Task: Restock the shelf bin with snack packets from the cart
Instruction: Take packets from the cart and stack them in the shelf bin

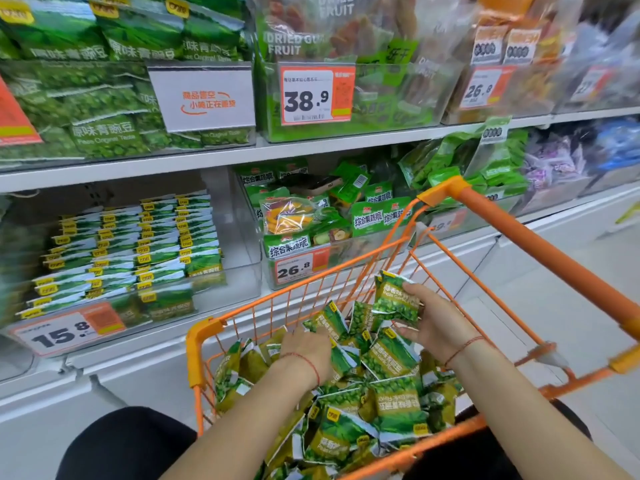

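Both forearms reach into orange cart (207, 344): right hand (437, 318) grips snack packets (398, 299) above the pile; left hand (306, 348), palm down, fingers buried among packets, grip unclear.

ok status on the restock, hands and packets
Right hand gripping packets over cart. Left hand down among the pile. Shelf bin unobstructed.

Lower centre of the frame: orange wire cart (207, 337) heaped with green snack packets (391, 403). Right hand (433, 320) holding a small stack of packets (396, 299) just above the heap, fingers curled round its edge. Left hand (306, 344) reaching down among the packets, fingertips hidden. At left, clear shelf bin (239, 237) holding neat rows of packets, price tag (65, 330) reading 15.8 on its front.
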A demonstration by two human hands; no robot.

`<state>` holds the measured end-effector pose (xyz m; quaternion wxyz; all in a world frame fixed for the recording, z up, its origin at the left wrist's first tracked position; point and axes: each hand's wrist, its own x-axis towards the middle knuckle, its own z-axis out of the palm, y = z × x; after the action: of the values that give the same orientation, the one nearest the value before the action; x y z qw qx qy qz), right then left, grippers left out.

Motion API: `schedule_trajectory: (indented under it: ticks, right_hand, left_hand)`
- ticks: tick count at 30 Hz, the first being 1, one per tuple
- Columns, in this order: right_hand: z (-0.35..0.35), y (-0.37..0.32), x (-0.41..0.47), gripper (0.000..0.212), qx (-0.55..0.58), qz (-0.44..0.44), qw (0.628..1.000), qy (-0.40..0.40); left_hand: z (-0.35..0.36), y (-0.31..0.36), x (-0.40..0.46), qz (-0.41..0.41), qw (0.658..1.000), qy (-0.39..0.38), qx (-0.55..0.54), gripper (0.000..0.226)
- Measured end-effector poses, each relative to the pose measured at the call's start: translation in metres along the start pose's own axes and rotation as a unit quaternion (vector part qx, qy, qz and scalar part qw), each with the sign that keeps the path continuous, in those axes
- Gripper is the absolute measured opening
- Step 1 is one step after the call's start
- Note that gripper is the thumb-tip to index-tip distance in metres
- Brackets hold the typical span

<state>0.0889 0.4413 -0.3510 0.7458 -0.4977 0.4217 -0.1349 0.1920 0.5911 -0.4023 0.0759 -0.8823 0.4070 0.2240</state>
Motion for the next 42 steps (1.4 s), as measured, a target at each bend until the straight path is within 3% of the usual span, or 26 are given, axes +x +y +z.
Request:
schedule_trajectory:
  ticks: [3,5,9,12,18,21,23,25,27,29,32,34,37,42]
  right_hand:
    - [-0.001,0.006,0.001,0.004,0.001,0.021,1.000,0.008]
    - [0.000,0.008,0.002,0.013,0.006,0.028,1.000,0.005]
    - [0.002,0.008,0.001,0.040,0.005,0.023,1.000,0.006]
    - [0.002,0.007,0.000,0.047,0.003,0.017,1.000,0.006]
    - [0.004,0.005,-0.006,0.058,-0.002,0.009,1.000,0.028]
    - [0.012,0.002,-0.011,0.067,-0.017,-0.011,0.999,0.039]
    - [0.019,0.002,-0.015,0.070,-0.049,-0.033,0.998,0.028]
    - [0.031,0.004,-0.019,0.073,-0.089,-0.051,0.995,-0.018]
    - [0.048,0.009,-0.024,0.072,-0.114,-0.061,0.989,-0.068]
    - [0.065,0.011,-0.031,0.059,-0.097,-0.067,0.988,-0.098]
    - [0.082,0.009,-0.035,0.021,-0.052,-0.067,0.985,-0.148]
    - [0.092,0.006,-0.037,0.009,-0.045,-0.069,0.984,-0.158]
    - [0.111,0.004,-0.039,0.043,-0.047,-0.089,0.980,-0.171]
    - [0.143,-0.004,-0.043,0.092,-0.104,-0.126,0.960,-0.227]
  left_hand:
    - [0.007,0.000,0.005,0.000,0.999,0.037,-0.023,0.049]
    - [0.007,-0.002,0.006,0.024,0.997,0.048,-0.048,0.043]
    - [0.015,0.005,0.002,0.038,0.999,0.024,-0.029,0.069]
    - [0.017,0.009,0.000,0.038,0.998,0.029,-0.049,0.070]
    - [-0.004,-0.009,-0.008,0.072,0.971,0.075,-0.215,0.036]
    - [-0.023,-0.028,-0.014,0.062,0.902,0.128,-0.407,0.012]
    - [-0.040,-0.041,-0.023,0.060,0.821,0.117,-0.555,0.018]
    - [-0.054,-0.047,-0.034,0.052,0.719,0.062,-0.690,0.012]
    - [-0.062,-0.047,-0.041,0.053,0.667,0.046,-0.742,0.008]
    - [-0.064,-0.046,-0.044,0.043,0.669,0.073,-0.739,0.016]
    - [-0.064,-0.050,-0.047,0.046,0.667,0.122,-0.734,0.007]
    - [-0.065,-0.056,-0.053,0.057,0.660,0.146,-0.734,0.025]
    - [-0.071,-0.061,-0.066,0.053,0.676,0.193,-0.709,0.047]
    - [-0.073,-0.082,-0.076,-0.015,0.700,0.236,-0.673,0.056]
